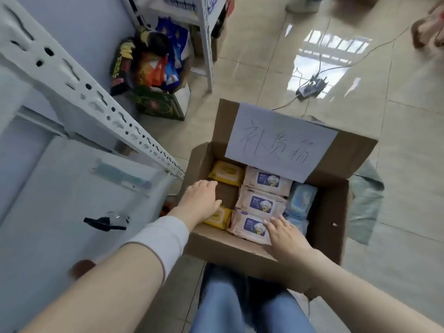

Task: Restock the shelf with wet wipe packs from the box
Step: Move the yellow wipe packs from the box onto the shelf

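Left hand and right hand both loose, gripping nothing; we'd pinch those squishy, light wipe packs across their short sides.

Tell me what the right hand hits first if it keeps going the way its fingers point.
The nearest pink pack in the box. The right hand points up and left, and its fingertips seem to be already at that pack's edge, though depth is unclear.

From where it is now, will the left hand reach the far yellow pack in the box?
Probably yes: the left hand hovers open just short of the far yellow pack, nothing lies on it, and the box is open above.
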`<act>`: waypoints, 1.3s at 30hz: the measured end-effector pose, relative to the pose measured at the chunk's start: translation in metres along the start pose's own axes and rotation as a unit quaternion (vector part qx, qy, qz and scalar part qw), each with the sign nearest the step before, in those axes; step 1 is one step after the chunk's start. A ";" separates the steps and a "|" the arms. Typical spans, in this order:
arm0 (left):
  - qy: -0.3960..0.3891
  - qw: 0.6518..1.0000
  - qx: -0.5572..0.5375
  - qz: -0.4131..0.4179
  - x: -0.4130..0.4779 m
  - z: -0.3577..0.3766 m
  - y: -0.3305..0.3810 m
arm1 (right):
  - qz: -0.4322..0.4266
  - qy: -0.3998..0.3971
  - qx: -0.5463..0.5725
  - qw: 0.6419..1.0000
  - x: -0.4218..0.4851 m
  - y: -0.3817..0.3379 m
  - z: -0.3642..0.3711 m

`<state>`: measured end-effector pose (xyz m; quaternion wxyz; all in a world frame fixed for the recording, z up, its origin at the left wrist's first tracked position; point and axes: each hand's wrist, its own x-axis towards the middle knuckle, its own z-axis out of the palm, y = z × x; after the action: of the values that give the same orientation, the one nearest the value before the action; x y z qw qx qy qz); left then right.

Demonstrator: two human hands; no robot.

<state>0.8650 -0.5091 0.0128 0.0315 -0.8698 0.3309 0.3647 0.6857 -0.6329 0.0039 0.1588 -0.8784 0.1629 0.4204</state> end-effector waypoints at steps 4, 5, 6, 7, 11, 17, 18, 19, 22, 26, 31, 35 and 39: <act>-0.063 0.993 -0.079 -0.054 0.061 0.044 -0.020 | -0.022 -0.057 0.076 0.995 0.053 -0.017 0.038; -0.070 0.989 -0.105 -0.073 0.083 0.058 -0.025 | -0.029 -0.064 0.096 0.993 0.073 -0.021 0.046; -0.072 0.985 -0.126 -0.091 0.108 0.074 -0.029 | -0.033 -0.065 0.113 0.991 0.096 -0.024 0.055; -0.075 0.982 -0.140 -0.106 0.134 0.090 -0.032 | -0.034 -0.062 0.127 0.989 0.124 -0.026 0.063; -0.057 0.968 -0.184 -0.161 0.236 0.147 -0.044 | -0.043 -0.038 0.113 0.992 0.235 -0.041 0.100; 0.031 0.964 -0.206 -0.167 0.317 0.181 -0.047 | -0.067 -0.007 -0.014 0.998 0.310 -0.052 0.141; 0.040 0.960 -0.216 -0.174 0.320 0.181 -0.047 | -0.073 -0.001 -0.034 0.997 0.311 -0.051 0.144; 0.047 0.955 -0.233 -0.180 0.321 0.181 -0.049 | -0.079 0.022 -0.055 0.995 0.313 -0.051 0.148; 0.049 0.938 -0.285 -0.192 0.319 0.176 -0.058 | -0.093 0.051 -0.080 0.991 0.315 -0.052 0.149; 0.046 0.932 -0.299 -0.200 0.319 0.166 -0.066 | -0.095 0.058 -0.098 0.989 0.319 -0.055 0.145; 0.048 0.924 -0.319 -0.206 0.314 0.157 -0.085 | -0.104 0.044 -0.143 0.983 0.324 -0.065 0.141; 0.049 0.925 -0.308 -0.216 0.316 0.150 -0.099 | -0.117 0.060 -0.166 0.977 0.329 -0.074 0.141; 0.041 0.933 -0.271 -0.232 0.317 0.150 -0.094 | -0.073 0.034 -0.190 0.978 0.333 -0.082 0.142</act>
<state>0.9920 -0.5667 -0.3224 -0.1356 -0.9120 0.0092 0.3870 0.8209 -0.5512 -0.3323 0.0136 -0.9158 0.0209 0.4009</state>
